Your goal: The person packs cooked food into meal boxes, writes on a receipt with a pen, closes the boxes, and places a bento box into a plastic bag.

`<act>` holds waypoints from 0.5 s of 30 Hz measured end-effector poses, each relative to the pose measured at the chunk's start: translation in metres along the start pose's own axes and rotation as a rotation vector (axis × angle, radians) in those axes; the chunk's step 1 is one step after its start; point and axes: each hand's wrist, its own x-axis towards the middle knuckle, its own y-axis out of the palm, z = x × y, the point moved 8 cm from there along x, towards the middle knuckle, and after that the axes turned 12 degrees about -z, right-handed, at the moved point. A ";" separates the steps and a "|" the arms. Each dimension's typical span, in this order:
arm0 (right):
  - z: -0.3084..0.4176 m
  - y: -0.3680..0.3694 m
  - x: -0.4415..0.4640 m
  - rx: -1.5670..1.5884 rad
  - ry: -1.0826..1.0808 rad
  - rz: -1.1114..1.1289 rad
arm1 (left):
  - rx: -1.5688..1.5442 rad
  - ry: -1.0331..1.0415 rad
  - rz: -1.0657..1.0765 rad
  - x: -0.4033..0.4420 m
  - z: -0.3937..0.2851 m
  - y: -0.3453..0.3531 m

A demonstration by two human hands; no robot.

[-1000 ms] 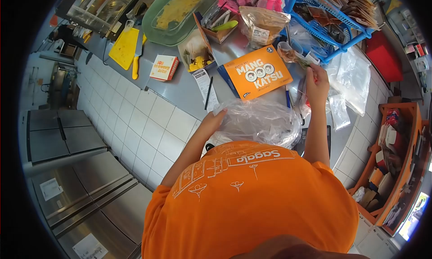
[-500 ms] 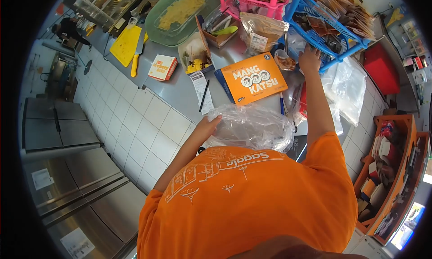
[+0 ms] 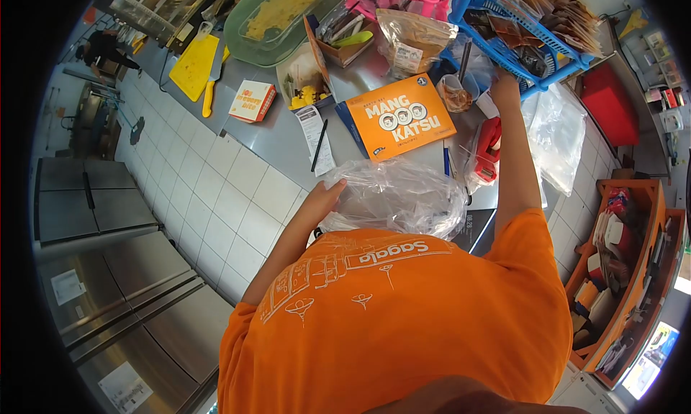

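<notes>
My left hand (image 3: 330, 192) pinches the edge of a clear plastic bag (image 3: 403, 198), which lies crumpled between my shirt and the counter's edge. My right hand (image 3: 505, 92) reaches forward to the near side of a blue plastic basket (image 3: 533, 54) filled with flat packets. Its fingers are mostly hidden there, so whether they hold anything does not show. An orange box printed "Mang Katsu" (image 3: 403, 119) lies on the counter beyond the bag. Beside it are a plastic cup with brown contents (image 3: 455, 97) and a red object that looks like a tape dispenser (image 3: 487, 149).
A receipt (image 3: 314, 130) with a black pen (image 3: 319, 146) lies left of the orange box. Further left are a small white-and-orange box (image 3: 253, 102), a yellow cutting board (image 3: 196, 65) and a yellow-handled knife (image 3: 209, 97). Clear plastic sheets (image 3: 558, 137) hang at the right edge.
My right hand has shifted slightly at the blue basket, and its fingers are now less visible. The red object shows more fully. My left hand keeps its hold on the bag.
</notes>
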 end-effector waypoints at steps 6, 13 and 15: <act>0.010 -0.050 -0.023 0.431 0.134 0.094 | 0.006 -0.020 -0.052 -0.004 -0.002 -0.004; 0.084 -0.019 -0.083 0.024 0.031 0.284 | -0.033 0.090 -0.008 -0.010 -0.023 0.006; 0.092 -0.021 -0.072 -0.079 -0.066 0.087 | 0.019 0.149 0.019 -0.013 -0.033 0.008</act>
